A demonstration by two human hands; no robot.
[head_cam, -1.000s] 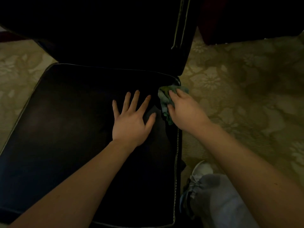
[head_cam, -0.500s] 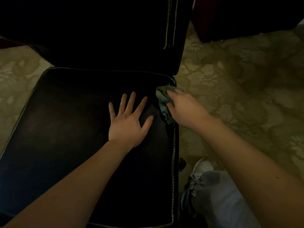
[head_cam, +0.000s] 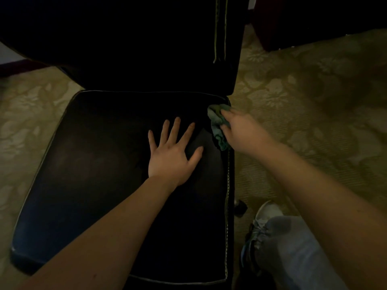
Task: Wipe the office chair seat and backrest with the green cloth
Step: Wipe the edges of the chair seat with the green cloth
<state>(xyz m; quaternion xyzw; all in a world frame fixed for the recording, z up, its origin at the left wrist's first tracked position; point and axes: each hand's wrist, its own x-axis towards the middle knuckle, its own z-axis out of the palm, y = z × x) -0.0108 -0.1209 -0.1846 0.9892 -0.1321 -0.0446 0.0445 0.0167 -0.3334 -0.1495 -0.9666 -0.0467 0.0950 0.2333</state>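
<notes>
The black leather chair seat [head_cam: 94,164] fills the middle of the view, with pale piping round its edge. Its dark backrest [head_cam: 136,49] rises behind it. My left hand [head_cam: 172,152] lies flat on the seat with the fingers spread, right of the seat's middle. My right hand [head_cam: 244,133] holds the bunched green cloth [head_cam: 217,126] against the seat's back right corner, at the right edge. Most of the cloth is hidden under that hand.
Patterned beige carpet [head_cam: 303,101] surrounds the chair. My grey trouser leg [head_cam: 293,254] and a pale sneaker [head_cam: 268,212] stand right of the seat's front. A chair caster [head_cam: 240,208] shows beside the shoe. Dark furniture [head_cam: 314,17] stands at the back right.
My right hand with the cloth has slid slightly back along the seat's right edge toward the corner. My left hand has stayed flat on the seat.
</notes>
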